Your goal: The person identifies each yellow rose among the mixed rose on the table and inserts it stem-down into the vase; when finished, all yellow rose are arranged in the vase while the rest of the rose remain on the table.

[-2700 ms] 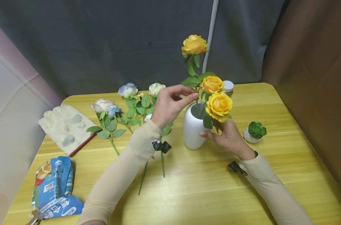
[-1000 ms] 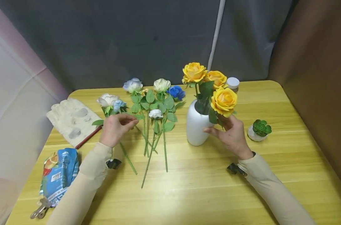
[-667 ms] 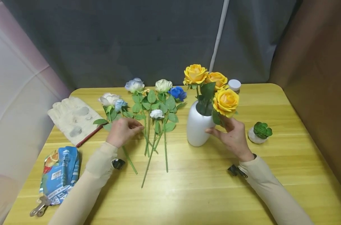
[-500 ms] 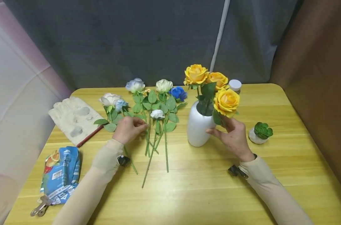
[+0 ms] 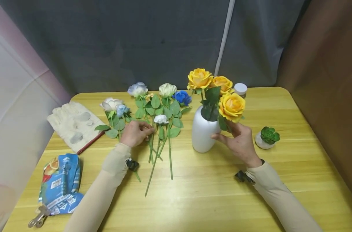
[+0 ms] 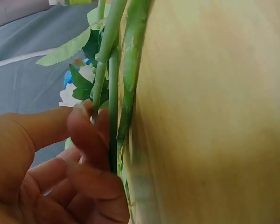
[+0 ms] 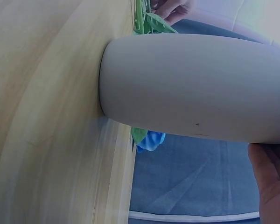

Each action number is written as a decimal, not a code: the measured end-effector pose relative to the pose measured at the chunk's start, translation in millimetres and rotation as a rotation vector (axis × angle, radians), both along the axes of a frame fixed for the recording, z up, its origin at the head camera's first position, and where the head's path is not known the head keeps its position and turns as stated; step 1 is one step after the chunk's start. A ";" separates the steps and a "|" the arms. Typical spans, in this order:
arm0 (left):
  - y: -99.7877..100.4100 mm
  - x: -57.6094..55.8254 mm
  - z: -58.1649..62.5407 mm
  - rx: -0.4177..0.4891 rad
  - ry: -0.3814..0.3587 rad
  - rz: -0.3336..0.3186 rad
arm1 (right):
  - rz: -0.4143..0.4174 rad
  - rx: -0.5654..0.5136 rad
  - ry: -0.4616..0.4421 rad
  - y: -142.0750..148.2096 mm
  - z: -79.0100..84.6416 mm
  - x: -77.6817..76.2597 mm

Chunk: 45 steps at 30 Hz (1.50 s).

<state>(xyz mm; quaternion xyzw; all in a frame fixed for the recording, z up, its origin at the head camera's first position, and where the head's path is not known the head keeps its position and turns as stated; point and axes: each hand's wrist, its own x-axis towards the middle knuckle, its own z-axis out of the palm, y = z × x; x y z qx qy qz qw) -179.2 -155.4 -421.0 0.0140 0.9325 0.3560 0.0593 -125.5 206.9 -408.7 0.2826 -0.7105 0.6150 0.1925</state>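
Over the lying artificial roses, my left hand (image 5: 135,133) pinches a green rose stem (image 6: 101,84) between thumb and index finger; several other stems run close by. Which bloom that stem carries is hidden among the leaves. My right hand (image 5: 240,141) holds the white vase (image 5: 203,137) at its upper right side, thumb in front and fingers behind. The vase stands upright on the table with three yellow roses (image 5: 232,106) in it. Seen from the right wrist, fingers touch the vase wall (image 7: 191,86) near the top.
White roses (image 5: 167,90), a blue rose (image 5: 182,97) and pale blue ones lie at the back left. Further left are a work glove (image 5: 75,125), a blue packet (image 5: 61,183) and a metal clip (image 5: 39,216). A small potted succulent (image 5: 268,137) and a white-capped jar (image 5: 240,88) stand right.
The third yellow rose has gone down into the vase, and my left hand has let go of it. That hand moved left, then right onto the lying stems. My right hand stays at the vase.
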 end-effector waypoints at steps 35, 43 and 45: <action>45.7 40.8 81.4 0.894 0.197 -0.106 | -0.025 0.009 0.048 -0.5 -2.5 -2.5; 62.7 41.8 106.2 1.049 0.312 -0.102 | -0.051 0.000 0.065 -2.5 -3.2 -1.7; 65.5 40.9 111.4 1.072 0.342 -0.097 | -0.051 0.002 0.068 -2.6 -2.7 -1.4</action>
